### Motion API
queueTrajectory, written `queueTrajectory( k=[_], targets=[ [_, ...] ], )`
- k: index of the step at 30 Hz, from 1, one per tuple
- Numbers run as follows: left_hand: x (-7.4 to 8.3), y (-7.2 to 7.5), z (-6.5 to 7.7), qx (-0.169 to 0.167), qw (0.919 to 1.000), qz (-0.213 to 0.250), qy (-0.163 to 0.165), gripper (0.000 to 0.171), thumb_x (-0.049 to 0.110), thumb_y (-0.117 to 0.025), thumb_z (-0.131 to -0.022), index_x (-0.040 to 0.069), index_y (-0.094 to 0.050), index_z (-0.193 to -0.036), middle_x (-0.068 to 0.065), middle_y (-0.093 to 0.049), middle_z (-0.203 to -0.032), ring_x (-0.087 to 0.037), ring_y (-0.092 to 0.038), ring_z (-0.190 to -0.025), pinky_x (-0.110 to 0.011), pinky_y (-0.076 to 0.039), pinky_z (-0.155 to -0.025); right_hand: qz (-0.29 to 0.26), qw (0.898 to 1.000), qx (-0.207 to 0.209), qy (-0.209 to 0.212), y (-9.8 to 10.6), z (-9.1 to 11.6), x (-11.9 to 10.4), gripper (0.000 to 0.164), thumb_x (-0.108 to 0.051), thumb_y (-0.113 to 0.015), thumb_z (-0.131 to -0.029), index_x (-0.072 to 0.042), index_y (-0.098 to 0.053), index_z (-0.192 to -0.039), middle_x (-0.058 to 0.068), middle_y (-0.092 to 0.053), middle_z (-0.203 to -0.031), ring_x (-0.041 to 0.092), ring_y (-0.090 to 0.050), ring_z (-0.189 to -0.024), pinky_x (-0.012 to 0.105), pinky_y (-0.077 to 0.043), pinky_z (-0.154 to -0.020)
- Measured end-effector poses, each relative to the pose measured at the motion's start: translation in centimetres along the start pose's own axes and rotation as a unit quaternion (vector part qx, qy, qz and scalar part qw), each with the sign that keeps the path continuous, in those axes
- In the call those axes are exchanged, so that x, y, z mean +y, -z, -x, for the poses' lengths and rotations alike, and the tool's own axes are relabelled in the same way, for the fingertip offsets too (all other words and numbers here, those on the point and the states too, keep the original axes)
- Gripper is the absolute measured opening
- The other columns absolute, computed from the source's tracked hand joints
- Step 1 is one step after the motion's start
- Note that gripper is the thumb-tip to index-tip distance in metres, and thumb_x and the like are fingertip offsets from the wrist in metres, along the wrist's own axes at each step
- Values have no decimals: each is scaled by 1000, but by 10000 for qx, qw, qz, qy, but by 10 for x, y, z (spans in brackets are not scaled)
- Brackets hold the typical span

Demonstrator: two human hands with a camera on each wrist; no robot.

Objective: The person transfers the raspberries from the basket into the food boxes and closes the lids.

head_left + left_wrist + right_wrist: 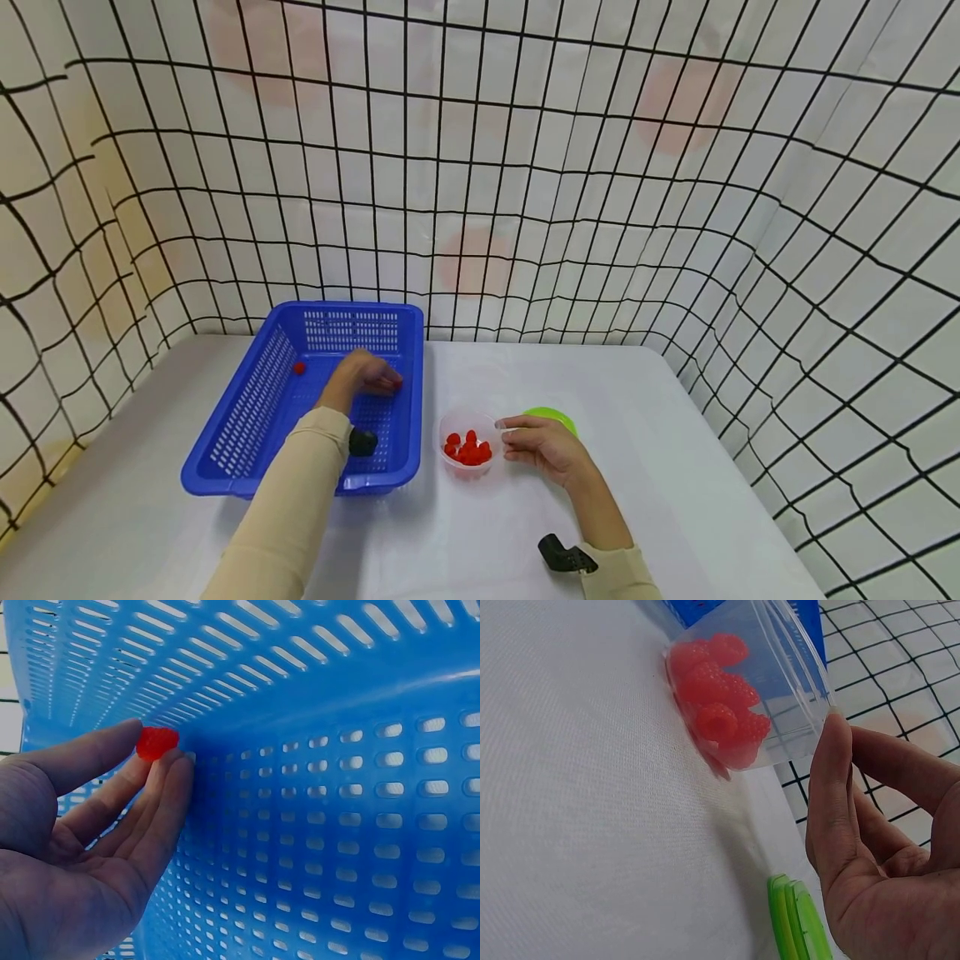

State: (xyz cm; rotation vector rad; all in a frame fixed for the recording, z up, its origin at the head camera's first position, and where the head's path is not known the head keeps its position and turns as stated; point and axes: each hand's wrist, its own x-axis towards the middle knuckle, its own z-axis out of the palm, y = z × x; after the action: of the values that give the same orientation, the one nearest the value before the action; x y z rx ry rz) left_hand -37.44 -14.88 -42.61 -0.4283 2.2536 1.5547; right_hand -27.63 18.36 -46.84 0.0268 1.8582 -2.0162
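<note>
Inside the blue basket (416,417), my left hand (360,375) pinches a red raspberry (157,742) between thumb and fingertips, close to the basket's right wall. Another raspberry (299,367) lies on the basket floor toward the left. To the right of the basket, a clear round cup (780,712) holds several raspberries (712,686). My right hand (547,446) is at the cup's right side, its extended fingertips touching the rim. A green lid (553,415) lies on the table just beyond that hand, partly hidden by it.
The white-covered table (675,517) carries the basket, cup and lid. A black wire grid (555,192) with white sheeting behind it stands along the back and both sides. The basket's raised walls surround the left hand.
</note>
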Motion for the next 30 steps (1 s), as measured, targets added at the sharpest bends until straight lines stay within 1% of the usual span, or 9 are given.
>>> queueTrajectory(
  k=[4,8,11,15,18,22,24,26,30],
  targets=[
    [5,3,6,-27,9996,262,-31,29,0,-69,-92,-11,-66,-119,-21,-76,-104,-26,-76,-90,-38,-59,-94,14,10000,-17,3,0,0,0,40,-6,-71,-93,9,-62,-129,19,-71,-120,17,-72,-73,30,-63,-78],
    [10,7,11,-169,9984,496,-229,28,0,-66,-94,-10,-65,-120,-17,-76,-99,-22,-76,-84,-38,-60,-91,-8,10000,14,8,0,1,-1,40,-5,-70,-93,9,-62,-129,19,-71,-119,17,-72,-73,30,-63,-77],
    [15,12,14,-269,9972,592,-380,27,1,-66,-95,-9,-66,-121,-16,-76,-101,-22,-75,-86,-39,-60,-92,-22,10000,19,12,0,1,-1,40,-5,-70,-93,9,-61,-129,18,-71,-118,17,-72,-72,30,-63,-77],
    [27,17,21,-401,9941,832,-571,31,1,-65,-96,-10,-63,-125,-21,-74,-111,-28,-75,-98,-43,-56,-99,-5,10000,-13,17,0,2,-1,40,-6,-70,-93,9,-62,-129,19,-71,-119,17,-72,-73,30,-63,-78],
    [38,19,28,-428,9916,998,-705,33,1,-65,-96,-11,-61,-127,-22,-73,-114,-30,-75,-100,-44,-55,-101,1,10000,-19,23,0,2,0,40,-7,-71,-93,9,-62,-129,20,-70,-121,17,-72,-74,30,-63,-78],
    [52,22,39,-483,9891,1002,-961,34,2,-67,-95,-11,-62,-126,-23,-73,-114,-29,-75,-96,-43,-57,-98,-11,10000,-12,17,0,2,0,41,-6,-71,-93,9,-61,-129,21,-70,-121,17,-72,-74,30,-63,-78],
    [58,21,46,-611,9877,923,-1109,34,4,-68,-95,-11,-63,-125,-24,-71,-117,-32,-74,-102,-41,-58,-96,-25,10000,-3,7,0,2,0,41,-6,-71,-92,9,-61,-129,20,-70,-120,17,-72,-74,30,-63,-78],
    [64,18,54,-816,9846,886,-1267,34,6,-68,-96,-11,-63,-125,-23,-72,-115,-33,-74,-104,-40,-58,-95,-36,10000,4,4,0,3,0,40,-6,-71,-92,9,-62,-129,20,-70,-120,17,-72,-73,30,-63,-77],
    [73,5,69,-1271,9785,754,-1441,31,7,-67,-97,-10,-65,-123,-19,-74,-110,-29,-75,-97,-42,-57,-96,-51,10000,-10,17,-1,3,0,40,-6,-71,-92,9,-62,-128,21,-69,-122,18,-72,-74,31,-63,-77]
  ],
)
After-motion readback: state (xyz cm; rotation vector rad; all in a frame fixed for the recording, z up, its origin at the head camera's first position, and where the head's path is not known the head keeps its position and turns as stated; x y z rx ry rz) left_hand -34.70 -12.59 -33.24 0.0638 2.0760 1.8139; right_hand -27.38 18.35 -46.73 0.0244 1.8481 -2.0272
